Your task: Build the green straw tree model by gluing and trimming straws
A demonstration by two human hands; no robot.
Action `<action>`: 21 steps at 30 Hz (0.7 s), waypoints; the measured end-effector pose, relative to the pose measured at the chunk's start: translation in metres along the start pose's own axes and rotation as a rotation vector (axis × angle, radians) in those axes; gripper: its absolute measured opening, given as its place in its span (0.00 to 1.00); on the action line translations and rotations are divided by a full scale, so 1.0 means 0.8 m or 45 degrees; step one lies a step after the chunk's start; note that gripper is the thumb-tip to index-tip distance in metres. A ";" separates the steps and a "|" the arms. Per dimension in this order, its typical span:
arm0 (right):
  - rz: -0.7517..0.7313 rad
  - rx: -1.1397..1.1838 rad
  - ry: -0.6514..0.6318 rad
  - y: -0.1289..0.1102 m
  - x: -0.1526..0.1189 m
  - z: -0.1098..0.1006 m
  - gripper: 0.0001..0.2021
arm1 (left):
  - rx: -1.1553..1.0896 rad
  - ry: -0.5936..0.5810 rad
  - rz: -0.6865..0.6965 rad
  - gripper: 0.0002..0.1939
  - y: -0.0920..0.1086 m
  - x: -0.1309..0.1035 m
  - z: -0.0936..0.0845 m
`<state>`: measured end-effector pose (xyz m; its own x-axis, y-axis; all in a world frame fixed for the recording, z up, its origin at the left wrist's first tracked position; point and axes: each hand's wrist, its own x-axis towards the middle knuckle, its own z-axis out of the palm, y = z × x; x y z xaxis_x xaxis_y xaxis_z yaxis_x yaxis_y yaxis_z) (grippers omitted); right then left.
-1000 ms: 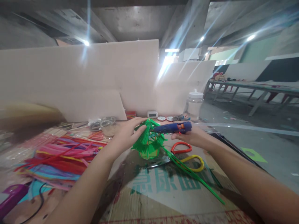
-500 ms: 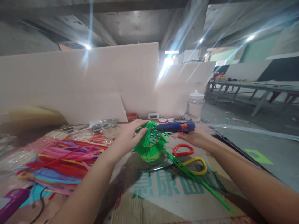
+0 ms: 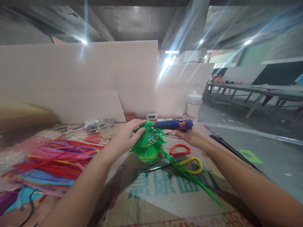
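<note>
Head view: the left hand [image 3: 125, 135] reaches in from the left to a small green model [image 3: 147, 154] that stands on a printed cardboard sheet [image 3: 146, 206]. Its thumb lies against the near left slope of the model's upper roof, and its other fingers curve over the far side near the peak, so the roof sits between them in a pinch. The lower roof tier and the round base are below the fingers.

The right hand [image 3: 191, 135] is closed around a blue glue gun [image 3: 174, 125]; most of its fingers are hidden, so their exact placement cannot be told. The gun lies nearly level, its nozzle pointing left at the model, close to the peak; whether the tip touches is unclear. A long clear glue stick [image 3: 241, 128] trails out behind it to the right.

Just right of the model's base, scissors [image 3: 166, 162] with one red and one yellow handle lie under green stems [image 3: 201, 184]. Left of the left forearm is a pile of coloured fuzzy sticks [image 3: 59, 160].
</note>
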<state>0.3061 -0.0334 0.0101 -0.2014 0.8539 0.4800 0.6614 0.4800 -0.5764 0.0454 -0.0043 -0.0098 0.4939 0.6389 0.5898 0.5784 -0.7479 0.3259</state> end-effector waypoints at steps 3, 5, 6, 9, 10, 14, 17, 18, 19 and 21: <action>0.000 -0.010 0.044 -0.001 -0.001 0.001 0.14 | 0.001 0.003 0.000 0.18 0.000 -0.001 -0.001; -0.001 -0.020 0.033 0.001 -0.001 0.001 0.15 | 0.005 0.000 -0.003 0.18 0.000 -0.001 -0.001; 0.000 -0.022 0.011 0.003 -0.001 0.002 0.16 | 0.006 0.001 -0.006 0.18 0.000 -0.001 -0.001; 0.024 -0.012 -0.073 0.007 0.000 0.001 0.20 | -0.007 0.008 -0.015 0.19 -0.002 0.000 0.001; 0.034 -0.001 -0.100 0.007 0.001 0.000 0.21 | -0.016 0.009 -0.019 0.19 -0.002 0.000 0.001; -0.006 0.170 -0.186 0.009 0.000 -0.004 0.20 | -0.042 0.002 -0.049 0.18 -0.002 0.000 0.002; -0.013 0.262 -0.301 0.009 -0.003 -0.005 0.17 | -0.047 0.001 -0.079 0.19 -0.001 0.001 0.001; -0.027 0.264 -0.349 0.009 -0.004 -0.005 0.17 | -0.049 -0.002 -0.084 0.19 -0.001 0.001 0.001; -0.060 0.263 -0.396 0.009 -0.005 -0.005 0.16 | -0.049 -0.004 -0.088 0.19 0.000 0.001 0.000; -0.160 0.270 -0.486 0.009 -0.006 -0.005 0.15 | -0.043 -0.004 -0.103 0.19 0.000 0.001 -0.001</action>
<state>0.3145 -0.0351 0.0064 -0.5490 0.7802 0.2998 0.4600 0.5815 -0.6710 0.0455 -0.0041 -0.0090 0.4484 0.6978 0.5586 0.5941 -0.6995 0.3971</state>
